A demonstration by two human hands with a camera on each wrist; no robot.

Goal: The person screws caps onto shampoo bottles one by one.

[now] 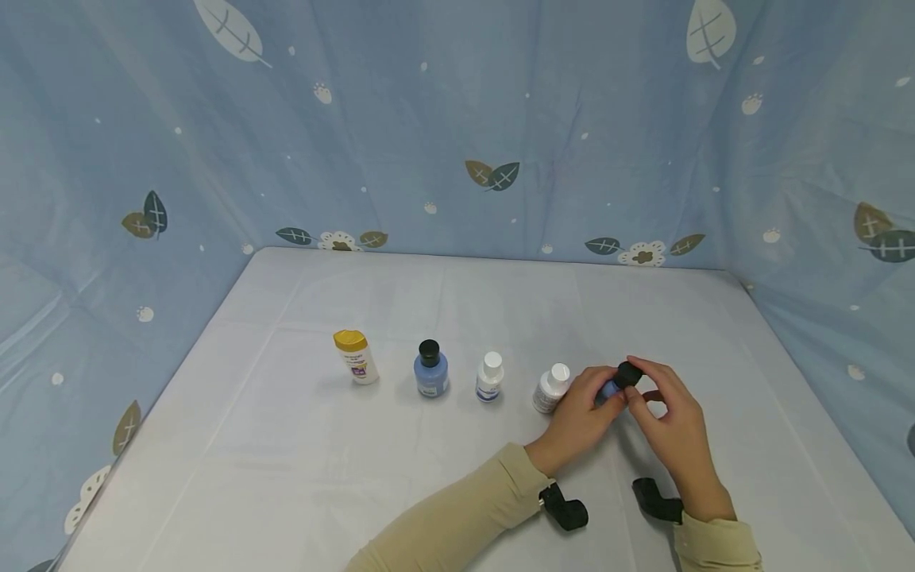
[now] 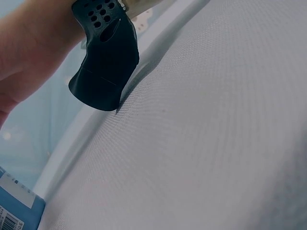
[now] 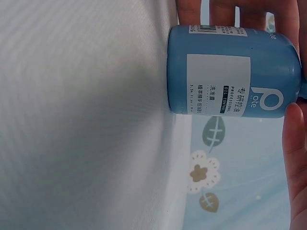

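A small blue shampoo bottle (image 3: 218, 72) with a black cap (image 1: 629, 374) stands upright at the right of the row, its base against the white cloth. My left hand (image 1: 582, 413) holds the bottle's body from the left side. From the right, my right hand (image 1: 670, 421) pinches the black cap between thumb and fingers. Both hands cover most of the bottle in the head view; its label faces the right wrist camera. Only a corner of the blue bottle (image 2: 19, 206) enters the left wrist view, below my right hand (image 2: 33, 62).
Left of my hands stand a white bottle (image 1: 551, 389), a smaller white bottle (image 1: 489, 377), another blue bottle with a black cap (image 1: 432, 373) and a yellow-capped bottle (image 1: 357, 361). A white cloth covers the table (image 1: 322, 485); blue patterned curtains (image 1: 429, 103) enclose it.
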